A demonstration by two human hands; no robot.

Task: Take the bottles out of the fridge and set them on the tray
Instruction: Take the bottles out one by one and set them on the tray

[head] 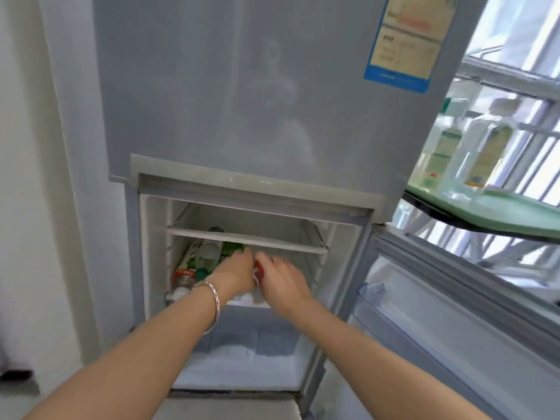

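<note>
Both hands are reaching into the open fridge (306,237). The left hand (235,272) is stretching over the bottles, and the right hand (283,278) is perhaps closing on a red-and-white bottle (257,269) between them. Blur is hiding both grips, so I cannot tell. Several bottles (207,257) are lying at the left end of the shelf (272,244), waiting. Beyond, two clear bottles (481,153) are already standing on the green tray (515,215).

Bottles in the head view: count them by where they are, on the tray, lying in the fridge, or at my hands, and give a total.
Clear bottles on the green tray: 2
Lying bottles in the fridge, beside the left hand: 3
Red-and-white bottle, blurred, between that hand and the right hand: 1
Total: 6 seen; the hands may hide more.
</note>
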